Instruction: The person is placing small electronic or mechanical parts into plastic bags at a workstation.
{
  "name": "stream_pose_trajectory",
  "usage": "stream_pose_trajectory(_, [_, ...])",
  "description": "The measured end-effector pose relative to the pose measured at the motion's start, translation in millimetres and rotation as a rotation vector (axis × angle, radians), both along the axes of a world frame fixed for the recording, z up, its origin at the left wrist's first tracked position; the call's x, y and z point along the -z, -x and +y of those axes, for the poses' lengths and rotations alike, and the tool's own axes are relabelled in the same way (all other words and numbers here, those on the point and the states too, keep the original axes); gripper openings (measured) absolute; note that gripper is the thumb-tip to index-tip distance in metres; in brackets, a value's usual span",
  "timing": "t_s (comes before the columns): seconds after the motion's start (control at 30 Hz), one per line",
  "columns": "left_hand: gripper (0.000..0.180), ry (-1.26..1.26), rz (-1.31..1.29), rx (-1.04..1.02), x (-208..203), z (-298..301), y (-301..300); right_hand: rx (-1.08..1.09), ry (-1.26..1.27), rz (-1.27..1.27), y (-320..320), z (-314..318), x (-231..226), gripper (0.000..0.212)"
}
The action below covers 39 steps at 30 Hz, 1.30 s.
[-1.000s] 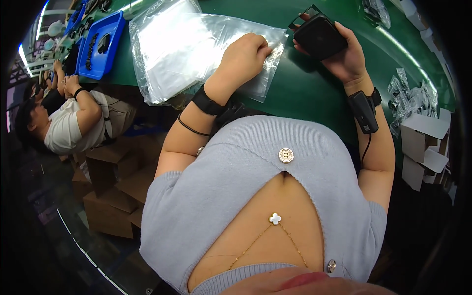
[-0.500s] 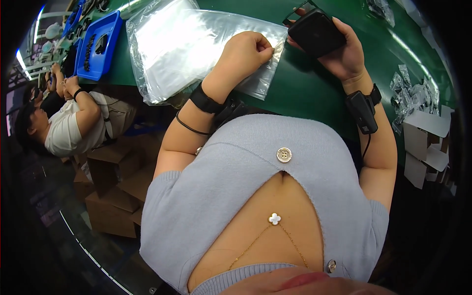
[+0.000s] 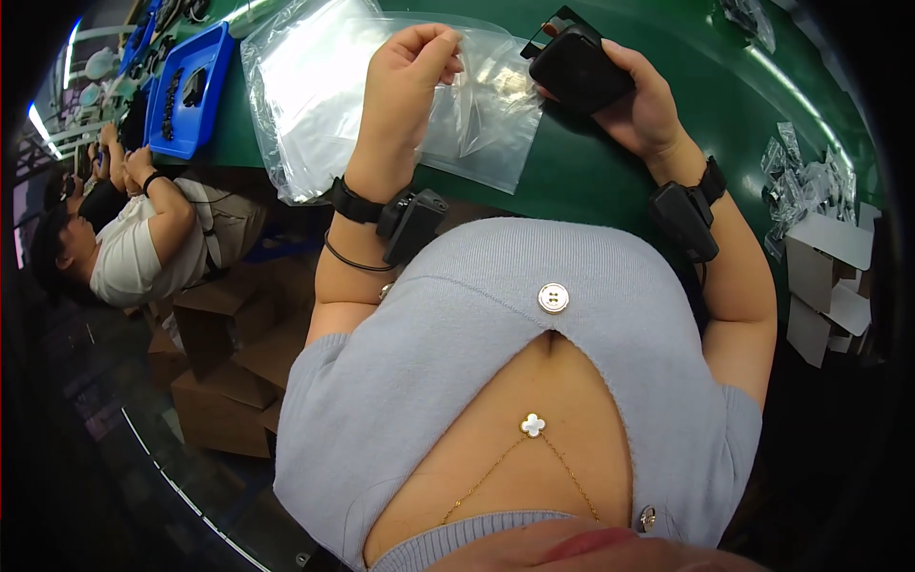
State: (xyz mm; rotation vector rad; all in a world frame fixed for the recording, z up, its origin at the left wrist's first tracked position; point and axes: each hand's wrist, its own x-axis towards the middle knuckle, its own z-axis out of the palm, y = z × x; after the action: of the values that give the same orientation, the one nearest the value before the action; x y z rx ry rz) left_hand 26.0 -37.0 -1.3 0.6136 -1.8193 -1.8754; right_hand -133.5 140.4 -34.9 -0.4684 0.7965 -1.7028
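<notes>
My left hand (image 3: 408, 91) is raised over a stack of clear plastic bags (image 3: 315, 105), thumb and fingers pinched together. It pinches the top clear plastic bag (image 3: 488, 105), whose upper layer is lifted and creased below the fingers; the exact grip is partly hidden. To the right, my right hand (image 3: 643, 105) is closed around a black rounded box-shaped device (image 3: 579, 69), just beyond the bag's right end. A thin black frame-like part (image 3: 560, 23) sticks out at the device's far side; how it joins is hard to make out.
A blue tray (image 3: 202, 119) with small black parts lies at the far left of the green table (image 3: 610, 181). A co-worker (image 3: 143, 238) sits left, near cardboard boxes (image 3: 224, 381). Small clear packets (image 3: 810, 181) and white open cartons (image 3: 824, 257) are at the right.
My left hand has moved left and away from me from the bag's right end, drawing up its upper layer. My right hand with the black device has shifted slightly left.
</notes>
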Motion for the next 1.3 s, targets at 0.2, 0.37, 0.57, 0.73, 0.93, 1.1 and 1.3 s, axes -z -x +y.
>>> stream_pose_trajectory(0.2, [0.018,0.189,-0.129,-0.009,4,19,-6,0.008,0.124,0.107,-16,10,-15,0.057])
stream_pose_trajectory(0.37, [0.016,0.062,-0.042,0.108,2,21,-3,-0.18,0.036,0.355,-18,5,-3,0.057])
stream_pose_trajectory(0.57, [0.012,0.054,0.027,0.236,-12,27,1,0.048,-0.103,0.872,-32,-4,-6,0.054])
stream_pose_trajectory(0.73, [0.009,0.613,0.097,0.295,-29,41,2,-0.017,0.041,-0.187,-30,0,-12,0.05])
stream_pose_trajectory(0.93, [0.004,0.897,0.209,0.213,-28,55,8,0.058,0.228,-0.419,-20,2,-20,0.047])
stream_pose_trajectory(1.1, [0.01,0.985,0.356,0.023,-30,63,29,0.207,0.07,-0.012,-29,-5,-12,0.044])
stream_pose_trajectory(1.3, [0.015,1.2,0.353,0.045,-27,83,46,0.153,-0.01,0.135,-30,-4,-3,0.041])
